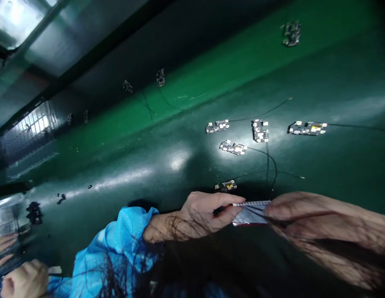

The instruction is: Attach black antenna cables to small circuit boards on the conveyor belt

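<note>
A thin, shiny strip with a holed white edge [246, 217] is held between two hands at a green table [167, 190]. The left hand [206, 211] pinches its left end; the right hand [307, 207] grips its right end. Beyond the strip lie small circuit boards [233, 147] trailing thin black wires [267, 159]. Well left of it is a co-worker's hand [26, 279].

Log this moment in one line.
left hand: pinches perforated-edged strip | right hand: holds strip's other end | nearby: wired circuit boards on green worktop
</note>
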Motion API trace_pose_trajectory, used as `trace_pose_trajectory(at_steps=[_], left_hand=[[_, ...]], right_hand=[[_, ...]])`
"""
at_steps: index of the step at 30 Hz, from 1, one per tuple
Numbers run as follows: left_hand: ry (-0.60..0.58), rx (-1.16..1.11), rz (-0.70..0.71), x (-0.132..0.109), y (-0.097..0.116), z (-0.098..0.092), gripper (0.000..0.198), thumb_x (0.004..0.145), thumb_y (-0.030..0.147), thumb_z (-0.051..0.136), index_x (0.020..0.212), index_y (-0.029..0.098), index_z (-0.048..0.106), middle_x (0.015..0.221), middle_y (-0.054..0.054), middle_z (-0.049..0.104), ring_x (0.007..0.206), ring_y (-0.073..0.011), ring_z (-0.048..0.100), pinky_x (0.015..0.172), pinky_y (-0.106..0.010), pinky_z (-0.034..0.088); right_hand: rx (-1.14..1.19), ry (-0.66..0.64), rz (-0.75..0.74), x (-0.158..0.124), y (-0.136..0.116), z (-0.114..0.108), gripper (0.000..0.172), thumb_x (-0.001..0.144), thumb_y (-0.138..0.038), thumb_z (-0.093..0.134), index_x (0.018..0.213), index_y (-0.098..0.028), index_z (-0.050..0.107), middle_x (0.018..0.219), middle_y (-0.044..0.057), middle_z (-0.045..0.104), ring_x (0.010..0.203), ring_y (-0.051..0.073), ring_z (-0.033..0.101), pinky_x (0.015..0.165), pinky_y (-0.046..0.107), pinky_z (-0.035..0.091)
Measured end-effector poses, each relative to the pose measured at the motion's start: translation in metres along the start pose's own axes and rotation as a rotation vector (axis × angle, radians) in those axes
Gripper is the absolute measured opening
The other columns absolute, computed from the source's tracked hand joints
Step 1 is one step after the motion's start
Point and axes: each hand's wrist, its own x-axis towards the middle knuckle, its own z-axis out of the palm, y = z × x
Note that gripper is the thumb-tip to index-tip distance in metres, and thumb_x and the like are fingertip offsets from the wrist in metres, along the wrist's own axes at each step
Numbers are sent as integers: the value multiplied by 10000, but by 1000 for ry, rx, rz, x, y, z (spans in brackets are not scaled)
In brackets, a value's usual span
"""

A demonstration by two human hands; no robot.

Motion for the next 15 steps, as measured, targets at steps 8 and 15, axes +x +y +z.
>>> trace_pose_trajectory(at_steps=[8,15], left_hand=[[56,-31,82,-1,-4,3,284,1169,334,693,1254,192,923,834,3,939,593,-132,850,600,-145,670],[57,-17,73,-2,-6,6,299,1172,358,679,1260,219,928,839,12,941,603,-147,859,622,-180,702]], right_hand=[[-2,-18,-94,22,-10,6,113,1106,-366,715,1108,-438,802,932,39,950,667,341,899,585,409,808],[6,-20,-72,13,-6,8,177,1122,-363,665,1134,-458,814,951,53,944,717,359,907,618,454,821]])
